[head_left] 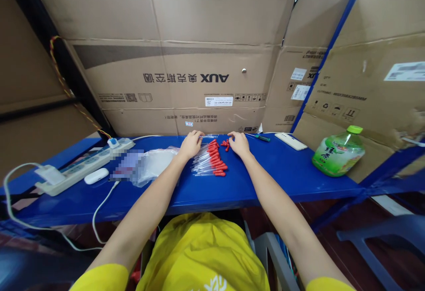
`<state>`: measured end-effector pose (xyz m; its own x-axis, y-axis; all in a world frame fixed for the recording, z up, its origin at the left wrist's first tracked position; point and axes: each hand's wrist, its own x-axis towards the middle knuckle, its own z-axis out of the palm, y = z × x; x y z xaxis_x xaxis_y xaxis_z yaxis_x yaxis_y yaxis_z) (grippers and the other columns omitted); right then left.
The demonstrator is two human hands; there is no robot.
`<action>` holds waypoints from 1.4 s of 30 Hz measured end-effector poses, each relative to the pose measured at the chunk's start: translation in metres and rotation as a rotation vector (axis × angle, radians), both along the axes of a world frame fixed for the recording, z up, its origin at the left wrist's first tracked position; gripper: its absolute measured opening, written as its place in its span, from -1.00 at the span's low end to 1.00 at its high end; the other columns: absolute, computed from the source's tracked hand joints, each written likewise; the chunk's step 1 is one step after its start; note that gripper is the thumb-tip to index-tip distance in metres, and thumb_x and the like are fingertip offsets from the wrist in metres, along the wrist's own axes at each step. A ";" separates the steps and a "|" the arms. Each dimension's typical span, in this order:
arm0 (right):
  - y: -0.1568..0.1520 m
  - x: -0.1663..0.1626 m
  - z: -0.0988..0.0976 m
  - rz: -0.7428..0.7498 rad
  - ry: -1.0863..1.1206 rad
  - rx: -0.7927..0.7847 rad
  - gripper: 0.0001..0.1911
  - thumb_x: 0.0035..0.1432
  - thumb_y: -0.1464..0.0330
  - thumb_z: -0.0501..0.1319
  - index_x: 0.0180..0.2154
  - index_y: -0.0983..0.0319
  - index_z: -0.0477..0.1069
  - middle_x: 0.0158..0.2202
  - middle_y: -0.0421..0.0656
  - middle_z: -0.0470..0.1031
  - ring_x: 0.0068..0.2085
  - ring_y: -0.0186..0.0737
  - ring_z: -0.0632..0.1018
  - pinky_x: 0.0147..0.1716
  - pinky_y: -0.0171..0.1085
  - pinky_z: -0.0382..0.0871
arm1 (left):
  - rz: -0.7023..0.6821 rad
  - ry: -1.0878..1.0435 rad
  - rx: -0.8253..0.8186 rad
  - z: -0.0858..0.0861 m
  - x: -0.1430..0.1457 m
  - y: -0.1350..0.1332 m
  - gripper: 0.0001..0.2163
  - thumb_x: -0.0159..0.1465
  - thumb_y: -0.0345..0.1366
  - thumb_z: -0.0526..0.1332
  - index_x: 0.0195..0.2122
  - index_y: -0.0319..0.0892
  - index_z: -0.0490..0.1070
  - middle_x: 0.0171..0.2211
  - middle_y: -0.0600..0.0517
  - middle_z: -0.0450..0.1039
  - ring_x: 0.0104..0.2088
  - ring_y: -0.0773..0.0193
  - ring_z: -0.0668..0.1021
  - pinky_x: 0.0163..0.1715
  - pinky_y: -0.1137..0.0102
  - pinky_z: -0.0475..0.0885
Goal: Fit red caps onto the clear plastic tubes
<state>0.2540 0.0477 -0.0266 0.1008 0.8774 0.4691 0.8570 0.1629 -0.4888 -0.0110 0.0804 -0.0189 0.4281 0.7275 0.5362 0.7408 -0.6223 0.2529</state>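
Note:
My left hand (191,145) is closed at the back of the blue table, its fingertips pinching a thin clear tube (210,136) that points right. Just below it lies a row of clear droppers (203,163) with red rubber bulbs (215,158) on their right ends. My right hand (239,144) has its thumb and fingers curled together beside a small pile of loose red bulbs (225,144). Whatever sits between those right fingertips is too small to make out. A gap separates the two hands.
A clear plastic bag (156,165) and a white power strip (89,165) lie to the left, with a white earphone case (96,176). To the right are a green-handled screwdriver (263,138), a white phone (291,141) and a green tea bottle (338,154). Cardboard (186,21) walls the back.

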 end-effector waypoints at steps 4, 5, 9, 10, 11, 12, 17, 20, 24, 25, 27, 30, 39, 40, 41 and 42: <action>0.002 0.007 -0.005 -0.096 -0.036 -0.124 -0.63 0.31 0.39 0.21 0.11 0.21 0.56 -0.02 0.03 0.63 0.07 0.04 0.54 0.12 -0.11 0.36 | 0.033 0.012 -0.055 -0.007 0.002 0.009 -0.70 0.49 -0.28 -0.03 0.08 -0.17 0.44 0.12 -0.18 0.48 0.14 0.00 0.49 0.21 0.09 0.38; 0.003 0.008 -0.006 -0.104 -0.043 -0.147 -0.62 0.31 0.37 0.22 0.13 0.21 0.54 0.01 0.05 0.62 0.08 0.04 0.55 0.12 -0.11 0.36 | 0.038 0.014 -0.069 -0.009 0.002 0.012 -0.69 0.50 -0.25 -0.04 0.08 -0.17 0.45 0.13 -0.18 0.48 0.16 0.00 0.49 0.22 0.09 0.38; 0.004 0.007 -0.010 -0.105 -0.050 -0.198 -0.59 0.32 0.35 0.22 0.17 0.22 0.51 0.06 0.09 0.59 0.12 0.08 0.55 0.12 -0.09 0.38 | 0.052 0.021 -0.111 -0.018 0.004 0.022 -0.63 0.53 -0.17 -0.08 0.08 -0.17 0.46 0.21 -0.18 0.46 0.26 0.06 0.45 0.31 0.14 0.31; 0.004 0.006 -0.010 -0.105 -0.047 -0.202 -0.59 0.32 0.34 0.23 0.17 0.22 0.51 0.06 0.09 0.59 0.12 0.07 0.55 0.12 -0.09 0.38 | 0.058 0.029 -0.130 -0.019 0.005 0.024 -0.61 0.53 -0.15 -0.09 0.09 -0.19 0.47 0.24 -0.19 0.45 0.30 0.06 0.43 0.33 0.15 0.28; 0.004 0.006 -0.010 -0.105 -0.045 -0.204 -0.59 0.32 0.34 0.23 0.17 0.21 0.51 0.06 0.09 0.59 0.12 0.06 0.56 0.12 -0.10 0.39 | 0.068 0.042 -0.156 -0.020 0.006 0.026 -0.59 0.53 -0.13 -0.09 0.10 -0.20 0.47 0.28 -0.20 0.42 0.33 0.06 0.40 0.36 0.16 0.25; 0.003 0.006 -0.010 -0.106 -0.044 -0.205 -0.60 0.31 0.33 0.24 0.16 0.21 0.51 0.06 0.09 0.60 0.11 0.05 0.57 0.11 -0.11 0.39 | 0.081 0.058 -0.191 -0.021 0.006 0.027 -0.56 0.53 -0.10 -0.10 0.13 -0.21 0.46 0.32 -0.21 0.39 0.37 0.05 0.36 0.38 0.15 0.21; 0.003 0.007 -0.008 -0.106 -0.058 -0.262 -0.58 0.34 0.28 0.23 0.18 0.21 0.48 0.10 0.05 0.59 0.14 0.01 0.57 0.12 -0.16 0.40 | 0.172 0.142 -0.399 -0.017 0.009 0.026 -0.37 0.53 0.03 -0.28 0.36 -0.21 0.31 0.45 -0.17 0.19 0.47 0.03 0.22 0.42 0.08 0.12; 0.002 0.007 -0.006 -0.098 -0.074 -0.298 -0.56 0.35 0.28 0.22 0.21 0.23 0.45 0.12 0.04 0.58 0.16 0.02 0.57 0.12 -0.17 0.39 | 0.166 0.200 -0.393 -0.013 0.010 0.025 -0.33 0.53 0.01 -0.35 0.35 -0.25 0.33 0.41 -0.19 0.27 0.43 0.03 0.28 0.40 0.14 0.15; 0.000 0.007 -0.003 -0.091 -0.085 -0.314 -0.58 0.36 0.27 0.22 0.20 0.23 0.46 0.14 0.04 0.58 0.17 -0.02 0.57 0.11 -0.20 0.39 | 0.155 0.240 -0.330 -0.010 0.011 0.024 -0.33 0.54 -0.02 -0.35 0.22 -0.26 0.45 0.21 -0.24 0.47 0.28 0.01 0.45 0.29 0.17 0.28; -0.001 0.007 -0.002 -0.087 -0.086 -0.315 -0.58 0.36 0.27 0.23 0.20 0.23 0.46 0.14 0.04 0.57 0.16 -0.02 0.57 0.11 -0.21 0.39 | 0.148 0.244 -0.316 -0.009 0.011 0.023 -0.33 0.54 -0.03 -0.35 0.18 -0.25 0.48 0.17 -0.23 0.50 0.25 0.02 0.47 0.27 0.17 0.30; -0.002 0.007 0.000 -0.083 -0.092 -0.320 -0.58 0.35 0.28 0.25 0.19 0.23 0.47 0.14 0.04 0.58 0.16 -0.02 0.57 0.09 -0.21 0.40 | 0.142 0.255 -0.283 -0.008 0.011 0.022 -0.35 0.55 -0.05 -0.33 0.11 -0.25 0.52 0.11 -0.23 0.53 0.21 0.03 0.50 0.25 0.19 0.32; -0.004 0.007 0.003 -0.095 -0.103 -0.341 -0.61 0.32 0.27 0.28 0.13 0.22 0.52 0.11 0.04 0.60 0.14 0.00 0.59 0.07 -0.20 0.41 | 0.177 0.254 -0.225 -0.004 0.010 0.020 -0.45 0.55 -0.06 -0.19 0.04 -0.25 0.55 0.08 -0.22 0.55 0.14 0.02 0.55 0.18 0.21 0.38; -0.011 0.011 0.011 -0.153 -0.114 -0.375 -0.80 0.18 0.22 0.39 -0.19 0.18 0.66 -0.10 0.05 0.68 -0.04 -0.01 0.66 -0.08 -0.23 0.44 | 0.278 0.203 -0.220 0.004 0.000 0.011 -0.75 0.36 -0.32 0.15 -0.07 -0.06 0.62 -0.02 -0.04 0.66 0.03 0.06 0.62 -0.02 0.31 0.48; -0.012 0.010 0.011 -0.149 -0.115 -0.371 -0.81 0.16 0.24 0.41 -0.20 0.18 0.66 -0.12 0.04 0.68 -0.06 -0.03 0.67 -0.08 -0.24 0.44 | 0.285 0.185 -0.221 0.004 -0.001 0.011 -0.74 0.35 -0.34 0.16 -0.03 -0.05 0.61 -0.04 -0.03 0.67 0.03 0.07 0.63 -0.02 0.33 0.48; -0.012 0.010 0.012 -0.145 -0.118 -0.371 -0.81 0.14 0.25 0.42 -0.21 0.17 0.66 -0.13 0.03 0.68 -0.07 -0.04 0.67 -0.08 -0.24 0.45 | 0.288 0.171 -0.220 0.004 -0.002 0.011 -0.71 0.34 -0.35 0.17 0.01 -0.04 0.60 -0.06 -0.02 0.67 0.02 0.09 0.63 -0.03 0.34 0.49; -0.013 0.010 0.012 -0.143 -0.121 -0.375 -0.82 0.12 0.27 0.43 -0.21 0.17 0.66 -0.14 0.02 0.68 -0.08 -0.05 0.67 -0.08 -0.25 0.45 | 0.284 0.164 -0.220 0.004 -0.003 0.012 -0.69 0.33 -0.36 0.18 0.05 -0.04 0.58 -0.08 -0.01 0.68 0.02 0.09 0.63 -0.02 0.34 0.49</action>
<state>0.2637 0.0347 -0.0146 0.1981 0.9708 0.1356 0.9129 -0.1323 -0.3861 -0.0136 0.0920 -0.0147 0.2599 0.9194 0.2951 0.9175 -0.3304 0.2213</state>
